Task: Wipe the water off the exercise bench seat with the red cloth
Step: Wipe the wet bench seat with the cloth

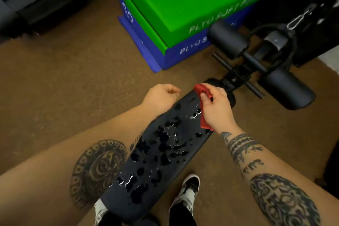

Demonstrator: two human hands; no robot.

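The black exercise bench seat [185,115] runs from bottom centre up to the right, covered with several puddles and drops of water [165,145]. My right hand [216,108] is shut on the red cloth [202,115], pressing it on the far right part of the seat. The cloth shows above and below my fingers. My left hand [161,93] hovers in a loose fist over the floor at the seat's far left edge, holding nothing.
Black foam rollers [286,88] and the bench frame [238,73] sit past the seat's far end. A green plyo box [185,0] stacked on a blue one [183,55] stands beyond on the brown floor. My two shoes [187,192] are below the bench.
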